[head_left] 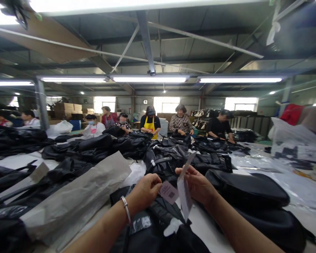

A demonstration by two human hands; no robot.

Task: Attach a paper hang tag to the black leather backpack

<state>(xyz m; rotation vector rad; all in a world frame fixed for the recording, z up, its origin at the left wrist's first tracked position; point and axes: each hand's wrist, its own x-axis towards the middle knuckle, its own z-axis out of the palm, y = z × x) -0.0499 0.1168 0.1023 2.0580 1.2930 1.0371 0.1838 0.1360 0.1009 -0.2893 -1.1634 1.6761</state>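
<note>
Head view: both hands (147,189) pinch pale paper tags (184,191) (one pinkish).

Print on the small tag (169,192) too blurred to read

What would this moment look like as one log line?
left hand: pinching pink tag | right hand: holding white tag | below: black bag | across table: people working

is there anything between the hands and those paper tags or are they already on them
Nothing visible stands between. The left hand pinches the small pinkish tag at its edge, and the right hand holds the long white tag directly. Both tags hang above the black bag beneath them.
</note>
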